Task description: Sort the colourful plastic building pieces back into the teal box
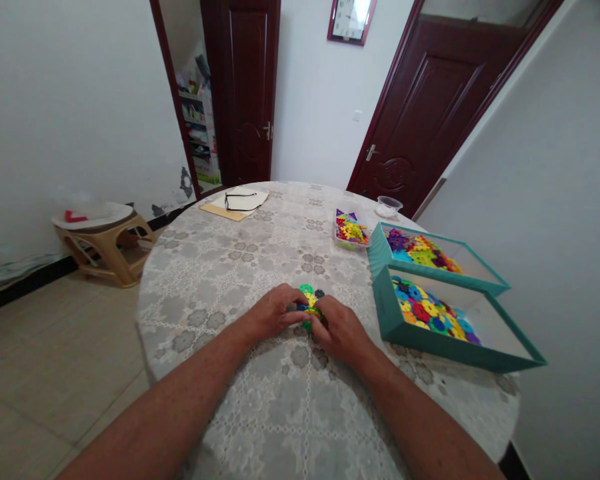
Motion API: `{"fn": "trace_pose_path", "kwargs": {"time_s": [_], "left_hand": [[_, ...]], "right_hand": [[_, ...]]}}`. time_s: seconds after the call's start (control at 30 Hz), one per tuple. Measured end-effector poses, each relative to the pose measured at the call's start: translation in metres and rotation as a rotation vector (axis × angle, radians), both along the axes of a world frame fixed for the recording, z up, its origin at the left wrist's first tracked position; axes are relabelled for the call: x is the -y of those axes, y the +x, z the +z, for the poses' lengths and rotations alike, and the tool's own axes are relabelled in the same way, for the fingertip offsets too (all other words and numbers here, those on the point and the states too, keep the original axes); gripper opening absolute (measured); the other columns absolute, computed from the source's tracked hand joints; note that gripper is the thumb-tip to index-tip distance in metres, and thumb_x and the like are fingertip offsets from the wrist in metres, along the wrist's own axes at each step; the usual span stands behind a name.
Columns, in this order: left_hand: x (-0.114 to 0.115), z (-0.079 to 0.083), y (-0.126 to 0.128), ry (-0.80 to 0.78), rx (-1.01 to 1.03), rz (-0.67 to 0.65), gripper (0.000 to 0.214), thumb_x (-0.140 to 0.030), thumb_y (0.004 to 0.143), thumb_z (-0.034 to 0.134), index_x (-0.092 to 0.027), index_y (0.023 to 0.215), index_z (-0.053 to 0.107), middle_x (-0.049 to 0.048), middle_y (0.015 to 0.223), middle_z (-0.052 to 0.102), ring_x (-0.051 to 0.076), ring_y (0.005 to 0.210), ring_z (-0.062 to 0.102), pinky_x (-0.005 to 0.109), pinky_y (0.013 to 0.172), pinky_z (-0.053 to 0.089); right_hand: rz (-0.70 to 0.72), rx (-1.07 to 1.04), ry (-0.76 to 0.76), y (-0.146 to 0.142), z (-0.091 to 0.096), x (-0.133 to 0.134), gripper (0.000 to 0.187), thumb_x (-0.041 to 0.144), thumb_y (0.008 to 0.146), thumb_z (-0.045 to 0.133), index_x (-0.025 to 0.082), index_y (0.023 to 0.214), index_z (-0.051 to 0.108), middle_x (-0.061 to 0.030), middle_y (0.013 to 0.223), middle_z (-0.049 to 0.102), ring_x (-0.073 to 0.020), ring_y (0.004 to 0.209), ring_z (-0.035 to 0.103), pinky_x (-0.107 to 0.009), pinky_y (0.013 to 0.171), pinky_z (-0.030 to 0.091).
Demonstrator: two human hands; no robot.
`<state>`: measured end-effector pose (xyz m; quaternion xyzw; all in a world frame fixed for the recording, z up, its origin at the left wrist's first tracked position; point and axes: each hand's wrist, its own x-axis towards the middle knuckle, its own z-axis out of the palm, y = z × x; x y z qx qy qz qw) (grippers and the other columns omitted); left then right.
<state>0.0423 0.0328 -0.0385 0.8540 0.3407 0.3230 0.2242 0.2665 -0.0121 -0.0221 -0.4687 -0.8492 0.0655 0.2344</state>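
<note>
My left hand (275, 311) and my right hand (340, 330) meet over the lace-covered round table (260, 267), both with fingers curled around a small cluster of joined plastic snowflake pieces (309, 297) in green, yellow and blue. The cluster sits between the fingertips, partly hidden by them. A dark loose piece (320, 293) lies just beyond the cluster on the cloth.
Two teal box halves (380, 303) (377, 247) with several colourful pieces stand at the right. A clear tub of pieces (350, 232) and an empty clear cup (389, 205) sit behind them. Glasses on papers (240, 200) lie far across. A wooden stool (107, 243) stands at left.
</note>
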Motion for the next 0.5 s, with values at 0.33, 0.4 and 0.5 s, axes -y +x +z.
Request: {"fn": "trace_pose_path", "kwargs": {"time_s": [0.33, 0.4, 0.5], "left_hand": [[-0.003, -0.004, -0.004, 0.13, -0.036, -0.027, 0.025, -0.031, 0.097, 0.067, -0.021, 0.12, 0.07, 0.0114, 0.118, 0.072, 0.026, 0.113, 0.064, 0.044, 0.103, 0.05], [-0.004, -0.006, -0.004, 0.171, -0.071, -0.056, 0.027, -0.035, 0.096, 0.07, -0.022, 0.12, 0.07, 0.0123, 0.122, 0.071, 0.027, 0.116, 0.063, 0.045, 0.104, 0.05], [-0.005, -0.009, -0.003, 0.209, -0.123, -0.03, 0.033, -0.039, 0.094, 0.073, -0.022, 0.122, 0.071, 0.0143, 0.133, 0.066, 0.03, 0.126, 0.06, 0.048, 0.109, 0.048]], "right_hand": [[-0.399, -0.175, 0.546, 0.066, 0.056, -0.002, 0.004, 0.026, 0.095, 0.056, 0.022, 0.093, 0.057, -0.004, 0.087, 0.061, -0.021, 0.081, 0.057, -0.033, 0.078, 0.045], [-0.514, -0.124, 0.672, 0.088, 0.064, -0.005, 0.005, 0.027, 0.093, 0.057, 0.022, 0.094, 0.059, -0.0061, 0.088, 0.062, -0.0238, 0.086, 0.057, -0.036, 0.082, 0.046], [-0.684, -0.027, 0.745, 0.122, 0.067, -0.009, 0.008, 0.028, 0.093, 0.056, 0.022, 0.092, 0.06, -0.0075, 0.086, 0.061, -0.0264, 0.088, 0.057, -0.038, 0.083, 0.046]]}}
